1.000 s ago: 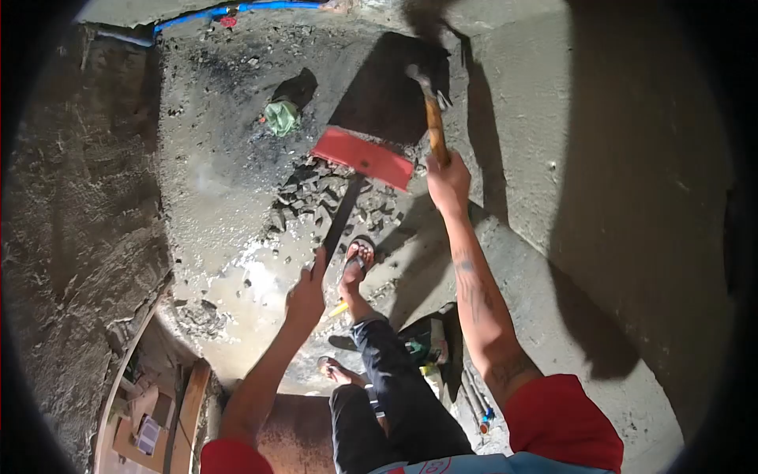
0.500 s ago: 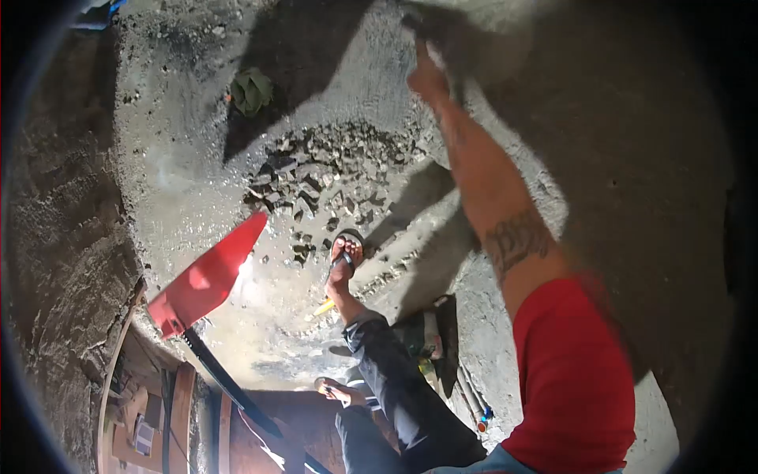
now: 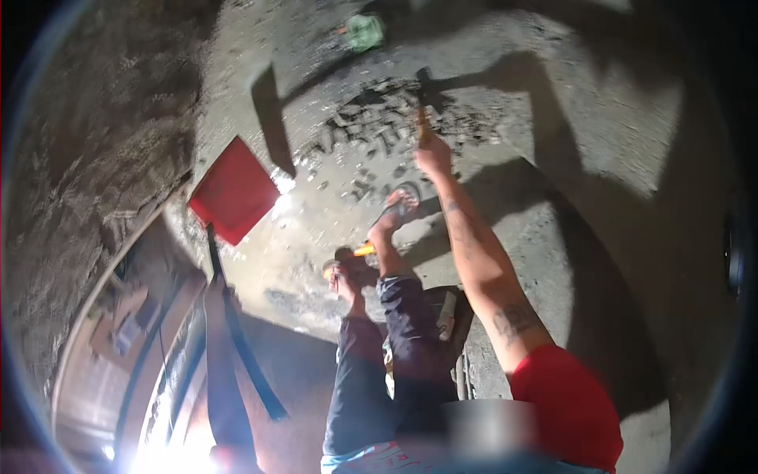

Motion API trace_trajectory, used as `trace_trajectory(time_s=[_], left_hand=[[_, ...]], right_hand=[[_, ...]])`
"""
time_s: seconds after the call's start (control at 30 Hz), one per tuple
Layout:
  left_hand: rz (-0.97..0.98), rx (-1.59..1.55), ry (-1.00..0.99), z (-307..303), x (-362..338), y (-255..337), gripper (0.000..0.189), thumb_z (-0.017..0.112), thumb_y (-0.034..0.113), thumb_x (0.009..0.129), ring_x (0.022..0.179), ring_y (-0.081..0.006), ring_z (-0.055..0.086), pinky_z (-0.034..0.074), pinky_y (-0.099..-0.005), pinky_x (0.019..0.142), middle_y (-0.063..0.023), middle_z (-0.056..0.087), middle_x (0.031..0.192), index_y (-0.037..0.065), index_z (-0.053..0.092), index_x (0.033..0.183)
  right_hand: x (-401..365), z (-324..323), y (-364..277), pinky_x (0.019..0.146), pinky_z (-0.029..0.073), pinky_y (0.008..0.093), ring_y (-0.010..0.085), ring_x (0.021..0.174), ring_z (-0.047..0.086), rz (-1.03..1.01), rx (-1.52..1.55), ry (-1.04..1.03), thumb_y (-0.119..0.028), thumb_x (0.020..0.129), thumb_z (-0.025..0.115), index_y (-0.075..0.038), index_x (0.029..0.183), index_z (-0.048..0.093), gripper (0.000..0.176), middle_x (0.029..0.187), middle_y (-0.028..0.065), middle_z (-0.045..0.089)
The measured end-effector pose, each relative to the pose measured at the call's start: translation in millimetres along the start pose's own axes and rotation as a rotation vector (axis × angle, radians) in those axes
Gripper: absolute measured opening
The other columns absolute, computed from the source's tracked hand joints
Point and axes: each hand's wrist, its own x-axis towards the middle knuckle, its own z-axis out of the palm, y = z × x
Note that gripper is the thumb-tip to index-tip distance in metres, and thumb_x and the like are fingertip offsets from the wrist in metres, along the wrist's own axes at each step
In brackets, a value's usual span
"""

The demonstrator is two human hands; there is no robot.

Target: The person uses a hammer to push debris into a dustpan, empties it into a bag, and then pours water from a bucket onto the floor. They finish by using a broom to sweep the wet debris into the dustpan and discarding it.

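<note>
Half a second ago the shovel [image 3: 233, 189] hung low on the left, its red blade seen edge-on. Now the blade sits farther away and shows its flat face, just left of a wet, shining patch of the floor [image 3: 316, 237]. The right hand [image 3: 434, 154], then raised at the far side, has come down over the rubble [image 3: 375, 130].

On the left a rough wall [image 3: 95, 158] curves round. Below it the floor ends in a curved edge, with a lower level beyond. Right of the rubble the floor lies open, part lit, part in shadow.

The left hand [image 3: 218, 296] is blurred beside the shovel's black shaft, near the floor edge; whether it grips the shaft cannot be told. A sandalled foot [image 3: 399, 201] stands just near of the rubble. The right hand is clenched round the handle of the hammer [image 3: 424, 99], whose head is at the rubble's far right side, though the blur hides whether it touches.
</note>
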Motion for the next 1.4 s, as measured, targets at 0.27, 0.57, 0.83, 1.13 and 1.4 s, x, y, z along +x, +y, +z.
trace_trajectory(time_s=[0.27, 0.57, 0.83, 1.13, 1.4], left_hand=[[-0.124, -0.014, -0.069, -31, 126, 7, 0.028, 0.046, 0.027, 0.091, 0.040, -0.0124, 0.044, 0.038, -0.0242, 0.037, -0.0018, 0.042, 0.052, 0.006, 0.041, 0.073], [-0.482, 0.030, -0.417, 58, 71, 58, 0.036, 0.048, 0.034, 0.089, 0.040, -0.0092, 0.036, 0.030, -0.0224, 0.036, 0.0021, 0.035, 0.050, 0.011, 0.037, 0.063], [-0.350, 0.470, -0.526, 148, 32, 122, 0.035, 0.045, 0.042, 0.089, 0.040, -0.0059, 0.034, 0.025, -0.0224, 0.034, 0.0065, 0.038, 0.049, 0.015, 0.044, 0.067], [-0.586, 0.395, -0.719, 197, 81, 99, 0.037, 0.042, 0.043, 0.091, 0.039, -0.0036, 0.032, 0.022, -0.0185, 0.032, 0.0082, 0.034, 0.049, 0.016, 0.042, 0.066], [-0.530, 0.380, -0.686, 207, 95, 76, 0.038, 0.041, 0.044, 0.092, 0.038, -0.0048, 0.031, 0.025, -0.0205, 0.031, 0.0078, 0.032, 0.049, 0.015, 0.040, 0.066]], right_hand=[[-88, -5, 94, 0.043, 0.044, 0.0408, 0.0277, 0.044, 0.056, 0.004, 0.188, 0.353, -0.031, 0.088, 0.050, -0.010, 0.103, 0.055, 0.026, 0.057, 0.0132, 0.055], [-132, -33, 187, 0.034, 0.040, 0.0332, 0.0188, 0.038, 0.052, 0.528, 0.585, 0.152, -0.029, 0.087, 0.052, -0.005, 0.103, 0.055, 0.029, 0.052, 0.0071, 0.050], [-18, 11, 206, 0.032, 0.030, 0.0294, 0.0135, 0.035, 0.036, 0.683, 0.972, 0.149, -0.036, 0.091, 0.046, -0.013, 0.066, 0.038, 0.035, 0.050, 0.0019, 0.036], [-5, 53, -4, 0.073, 0.050, 0.0414, 0.0380, 0.082, 0.062, 0.414, 0.502, 0.276, -0.013, 0.070, 0.056, -0.001, 0.116, 0.036, 0.051, 0.097, 0.0261, 0.060], [-45, 98, -81, 0.074, 0.047, 0.0458, 0.0425, 0.087, 0.058, 0.162, 0.545, 0.166, -0.006, 0.072, 0.050, -0.012, 0.144, 0.004, 0.085, 0.120, 0.0283, 0.048]])
